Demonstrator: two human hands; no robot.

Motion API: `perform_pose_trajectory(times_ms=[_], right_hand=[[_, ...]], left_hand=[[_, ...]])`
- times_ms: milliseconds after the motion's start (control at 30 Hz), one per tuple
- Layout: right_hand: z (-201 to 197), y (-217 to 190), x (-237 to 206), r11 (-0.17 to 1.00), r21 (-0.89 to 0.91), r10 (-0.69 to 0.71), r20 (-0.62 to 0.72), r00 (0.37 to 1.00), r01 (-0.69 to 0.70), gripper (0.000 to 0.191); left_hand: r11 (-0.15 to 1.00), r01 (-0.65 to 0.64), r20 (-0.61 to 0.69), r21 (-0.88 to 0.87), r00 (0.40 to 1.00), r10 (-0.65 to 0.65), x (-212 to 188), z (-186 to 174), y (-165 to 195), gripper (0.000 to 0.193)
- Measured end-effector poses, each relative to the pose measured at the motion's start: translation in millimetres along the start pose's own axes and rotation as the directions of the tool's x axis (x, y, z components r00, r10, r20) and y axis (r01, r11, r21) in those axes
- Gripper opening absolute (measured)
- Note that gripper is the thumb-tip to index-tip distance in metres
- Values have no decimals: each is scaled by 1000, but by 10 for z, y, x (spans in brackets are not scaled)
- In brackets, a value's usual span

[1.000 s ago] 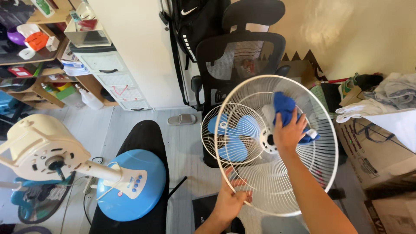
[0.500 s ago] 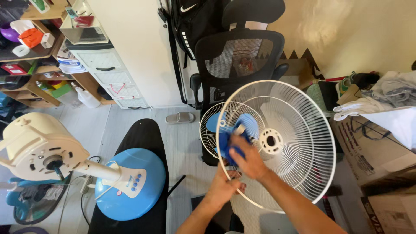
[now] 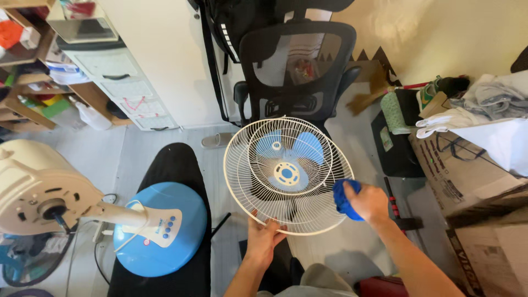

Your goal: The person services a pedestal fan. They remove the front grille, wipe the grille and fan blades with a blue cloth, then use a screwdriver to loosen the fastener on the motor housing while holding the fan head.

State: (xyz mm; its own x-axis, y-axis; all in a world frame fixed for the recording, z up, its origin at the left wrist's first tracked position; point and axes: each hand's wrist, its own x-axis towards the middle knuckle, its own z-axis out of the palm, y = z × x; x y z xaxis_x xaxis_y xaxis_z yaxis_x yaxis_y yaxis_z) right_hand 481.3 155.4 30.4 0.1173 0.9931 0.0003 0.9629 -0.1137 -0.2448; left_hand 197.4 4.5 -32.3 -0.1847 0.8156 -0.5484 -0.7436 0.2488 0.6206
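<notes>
- Left hand [image 3: 264,237] grips the near rim of the grille [image 3: 286,175], fingers curled round the wires — hold it steady.
- Right hand [image 3: 367,202] is closed on a blue cloth [image 3: 344,199] at the grille's right edge — wipe along the wires, pressing lightly.

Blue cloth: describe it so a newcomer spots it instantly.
Start at the black mesh office chair; below it a white wire fan guard is held up. At its right rim, the right hand grips the blue cloth, soft and bunched, unlike the rigid blue blades.
</notes>
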Motion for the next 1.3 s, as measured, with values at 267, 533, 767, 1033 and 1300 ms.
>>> perform_pose_trajectory(times_ms=[267, 533, 767, 1033, 1300], right_hand=[[319, -28, -31, 88, 911, 334, 354, 874, -402, 56], [595, 43, 254, 190, 880, 308, 368, 877, -436, 47], [1108, 158, 1290, 466, 882, 1, 83, 997, -74, 38], [1822, -323, 3076, 858, 462, -267, 30, 963, 223, 34], [2749, -1372, 4160, 831, 55, -532, 367, 763, 553, 36]], left_hand=[[991, 133, -36, -4, 990, -133, 301, -103, -73, 85], [993, 119, -42, 0, 992, -119, 866, 245, -195, 83], [978, 72, -243, -195, 963, -119, 1616, 517, -422, 74], [961, 45, -537, -274, 821, -192, 2313, 445, -646, 88], [937, -39, -683, -348, 695, -225, 2351, -35, -1251, 92]])
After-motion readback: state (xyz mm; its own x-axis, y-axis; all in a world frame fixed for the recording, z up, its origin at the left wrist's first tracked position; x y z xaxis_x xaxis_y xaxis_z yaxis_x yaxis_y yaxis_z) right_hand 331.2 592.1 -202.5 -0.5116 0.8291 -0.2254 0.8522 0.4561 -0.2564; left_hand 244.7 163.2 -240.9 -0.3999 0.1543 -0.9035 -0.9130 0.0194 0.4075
